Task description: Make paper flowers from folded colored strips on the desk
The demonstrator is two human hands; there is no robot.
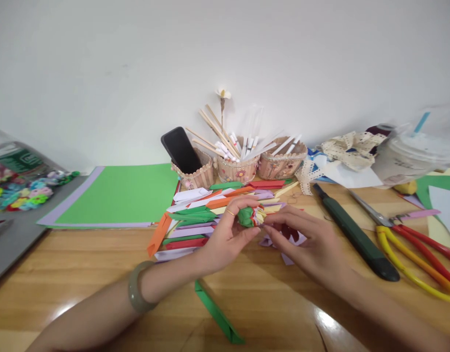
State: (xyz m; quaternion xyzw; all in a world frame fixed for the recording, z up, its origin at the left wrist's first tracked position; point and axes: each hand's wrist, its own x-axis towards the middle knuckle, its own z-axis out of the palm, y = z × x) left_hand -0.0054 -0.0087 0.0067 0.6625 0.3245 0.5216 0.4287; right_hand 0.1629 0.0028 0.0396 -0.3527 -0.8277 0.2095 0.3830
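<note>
My left hand (225, 239) is closed around a small rolled bundle of folded paper (248, 216), green on one side with white, red and yellow layers at its right end. The thumb and fingers of my right hand (301, 230) pinch at that right end; the exact spot they grip is partly hidden. Under and behind my hands lies a pile of folded paper strips (193, 215) in green, white, orange, red and purple. Purple paper pieces (289, 256) lie beneath my right hand. One folded green strip (217, 313) rests alone on the table, nearer to me.
Green paper sheets (118, 195) lie left, beside a grey laptop-like slab (23, 230) with colourful trinkets. Decorated pots (239, 171) with sticks, pens and a phone (182, 149) stand behind. To the right are a green-handled cutter (356, 234), scissors (396, 239) and a lidded drink cup (411, 151).
</note>
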